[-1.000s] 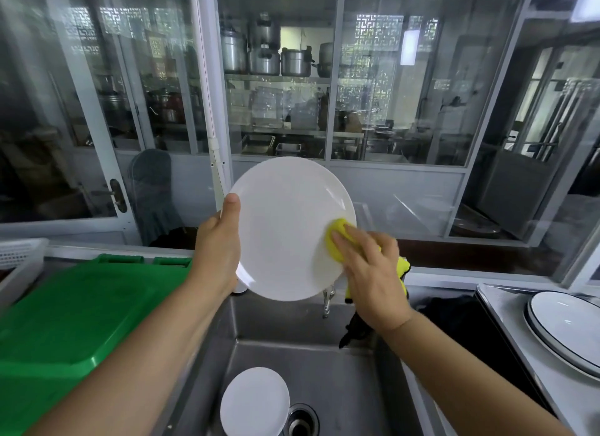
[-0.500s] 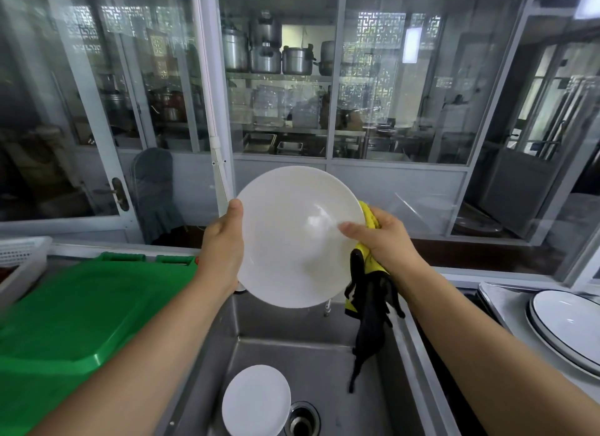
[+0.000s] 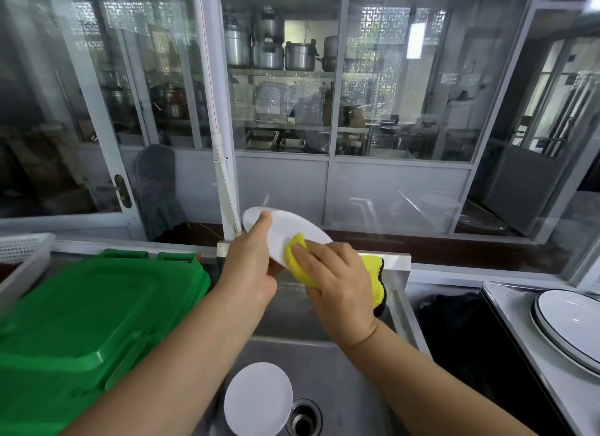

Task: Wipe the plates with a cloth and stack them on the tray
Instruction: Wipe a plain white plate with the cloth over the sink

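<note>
L hand (image 3: pixel 250 266) grips white plate (image 3: pixel 289 232) by near rim over sink (image 3: pixel 324 364); R hand (image 3: pixel 334 279) presses yellow cloth (image 3: pixel 300 260) onto plate face, fingers fairly straight.

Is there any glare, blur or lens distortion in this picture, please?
Head view: the glass panels behind the sink carry bright reflections; straight frames bow at the edges from the wide lens; the held plate and left hand look slightly smeared; the yellow cloth stays readable.
</note>
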A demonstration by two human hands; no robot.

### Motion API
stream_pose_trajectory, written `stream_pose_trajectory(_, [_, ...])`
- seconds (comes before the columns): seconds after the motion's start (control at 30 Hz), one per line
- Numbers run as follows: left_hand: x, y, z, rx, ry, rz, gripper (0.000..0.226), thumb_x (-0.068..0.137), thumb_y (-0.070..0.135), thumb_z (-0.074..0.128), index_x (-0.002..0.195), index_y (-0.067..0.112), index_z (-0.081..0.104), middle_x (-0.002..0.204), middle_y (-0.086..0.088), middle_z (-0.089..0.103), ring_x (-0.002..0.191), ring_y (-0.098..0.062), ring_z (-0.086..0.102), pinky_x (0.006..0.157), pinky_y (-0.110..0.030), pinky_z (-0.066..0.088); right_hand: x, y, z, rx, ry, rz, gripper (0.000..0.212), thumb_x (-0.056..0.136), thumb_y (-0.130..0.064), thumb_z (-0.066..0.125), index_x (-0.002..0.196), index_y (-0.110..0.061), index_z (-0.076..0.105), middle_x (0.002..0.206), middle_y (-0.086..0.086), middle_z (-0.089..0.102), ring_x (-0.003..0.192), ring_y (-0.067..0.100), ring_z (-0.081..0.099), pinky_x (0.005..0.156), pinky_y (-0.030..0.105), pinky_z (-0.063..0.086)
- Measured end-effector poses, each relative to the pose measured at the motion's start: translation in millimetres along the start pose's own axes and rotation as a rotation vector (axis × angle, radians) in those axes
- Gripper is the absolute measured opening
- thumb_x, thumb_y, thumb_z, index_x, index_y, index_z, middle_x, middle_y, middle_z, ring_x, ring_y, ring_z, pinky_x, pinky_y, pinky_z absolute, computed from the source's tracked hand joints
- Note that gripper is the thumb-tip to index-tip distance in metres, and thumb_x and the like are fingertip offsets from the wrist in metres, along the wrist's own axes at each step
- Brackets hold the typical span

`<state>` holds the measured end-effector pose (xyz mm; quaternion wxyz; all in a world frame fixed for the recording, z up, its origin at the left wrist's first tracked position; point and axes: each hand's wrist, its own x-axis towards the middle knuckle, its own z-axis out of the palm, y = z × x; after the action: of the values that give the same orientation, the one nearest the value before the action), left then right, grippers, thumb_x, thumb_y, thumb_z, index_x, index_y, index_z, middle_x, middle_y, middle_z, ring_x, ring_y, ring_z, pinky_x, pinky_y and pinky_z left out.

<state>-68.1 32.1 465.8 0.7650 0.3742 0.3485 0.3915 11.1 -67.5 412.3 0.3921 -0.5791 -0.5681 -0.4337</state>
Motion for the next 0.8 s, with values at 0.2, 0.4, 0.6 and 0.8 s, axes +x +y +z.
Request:
stream_pose_trajectory(0.2, [6.4,-7.1,-13.7,0.02,-0.002,0.112,0.022,0.091,0.037,0.06,0.107,0.022,0.062,0.103,-0.006,0.07,0.091,-0.028,0.067,0.076,-0.046,0.057,-16.3,3.8,4.8,-0.012,-0.082,-0.147,0.034,0.081,-0.019,0.076,0.112,-0.009,0.07,0.124,0.003,0.053,0.086,0.025,0.057,0.069,0.038,0.052])
stream_pose_trajectory(0.4, [8.1,-4.7,-23.6,0.02,-0.082,0.31,0.021,0.09,0.038,0.061,0.104,0.023,0.065,0.09,0.005,0.075,0.078,-0.012,0.072,0.063,-0.03,0.06,-22.9,20.3,-4.2,0.025,-0.176,-0.05,0.046,0.09,-0.043,0.056,0.12,-0.009,0.065,0.126,0.008,0.052,0.095,0.022,0.045,0.085,0.035,0.046])
stream_pose_trajectory(0.6, [11.5,-5.3,-33.0,0.147,-0.099,0.361,0.021,0.09,0.041,0.06,0.094,0.022,0.066,0.085,0.008,0.075,0.077,-0.011,0.072,0.067,-0.029,0.055,12.1,35.7,-14.0,-0.098,-0.188,0.164,0.043,0.088,-0.029,0.063,0.12,-0.001,0.064,0.119,0.022,0.059,0.091,0.039,0.052,0.084,0.042,0.049])
stream_pose_trajectory(0.8, [11.7,-3.0,-22.6,0.153,-0.089,0.383,0.021,0.088,0.039,0.065,0.085,0.018,0.069,0.082,0.002,0.075,0.081,-0.02,0.071,0.071,-0.035,0.056,46.1,9.3,-3.0,-0.085,-0.307,0.033,0.05,0.091,-0.031,0.046,0.131,-0.001,0.054,0.136,0.015,0.05,0.094,0.037,0.052,0.087,0.045,0.046])
